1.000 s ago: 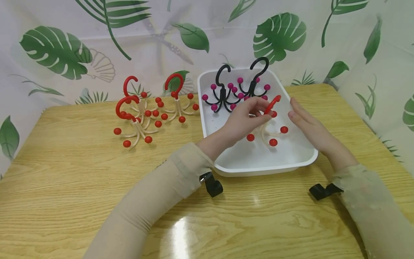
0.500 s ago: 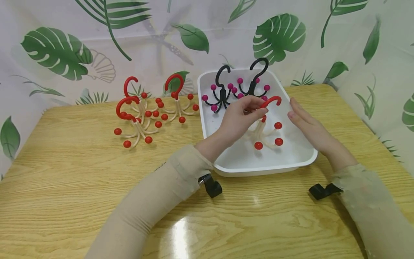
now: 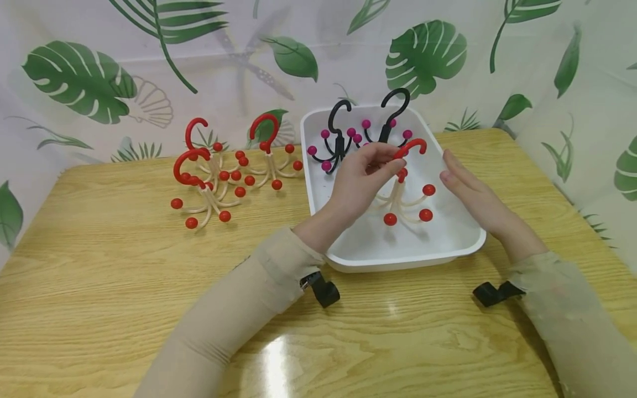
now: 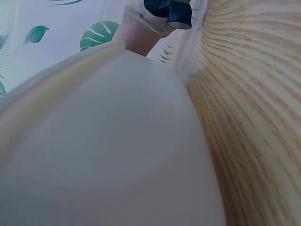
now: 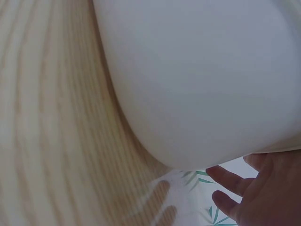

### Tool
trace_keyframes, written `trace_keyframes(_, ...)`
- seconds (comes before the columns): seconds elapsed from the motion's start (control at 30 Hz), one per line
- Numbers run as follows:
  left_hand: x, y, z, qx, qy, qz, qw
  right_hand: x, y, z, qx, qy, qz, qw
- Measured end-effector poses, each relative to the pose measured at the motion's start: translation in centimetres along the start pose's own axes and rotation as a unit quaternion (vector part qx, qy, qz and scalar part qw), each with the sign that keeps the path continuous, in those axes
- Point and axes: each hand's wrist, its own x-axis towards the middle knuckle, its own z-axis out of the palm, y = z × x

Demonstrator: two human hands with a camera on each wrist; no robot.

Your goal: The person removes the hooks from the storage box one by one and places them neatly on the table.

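My left hand (image 3: 354,179) pinches the red hook of a claw hanger (image 3: 417,143) between thumb and fingers. This hanger has cream arms tipped with red balls and stands roughly upright over the front half of a white tray (image 3: 398,263). Part of its left side is hidden behind the hand. At the tray's right rim, my right hand (image 3: 480,199) lies with its fingers extended along the side. Two black claw hangers with magenta balls, a left one (image 3: 339,146) and a right one (image 3: 385,132), stand in the tray's back half, partly covered by the left hand.
Left of the tray, three more red-and-cream hangers stand on the wooden table: a front one (image 3: 208,193), a rear one (image 3: 196,122) and one nearer the tray (image 3: 269,160). A leaf-print cloth (image 3: 328,33) hangs behind the table.
The held hanger has swivelled: its red hook now points right and its arms hang more upright, a little further left. The right hand stays at the tray's rim.
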Motion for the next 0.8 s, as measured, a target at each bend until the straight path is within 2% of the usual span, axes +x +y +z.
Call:
trace_keyframes(0.23,-0.5,0.4,-0.4,-0.014,0.025,0.010,0.9995,0.0,-0.2,0.1,-0.003,0.000,0.001,1.0000)
trace_keyframes(0.47,-1.5,1.1,-0.6,-0.036,0.031,0.045,0.9978,0.0,0.0,0.1,-0.009,0.000,0.007,0.9999)
trace_keyframes(0.6,-2.1,2.0,-1.3,-0.045,0.029,0.055,0.9970,0.1,0.1,0.1,-0.005,-0.003,0.005,1.0000)
trace_keyframes(0.8,-2.9,3.2,-2.9,-0.072,0.054,0.105,0.9904,0.1,0.1,0.1,-0.001,-0.005,-0.003,1.0000)
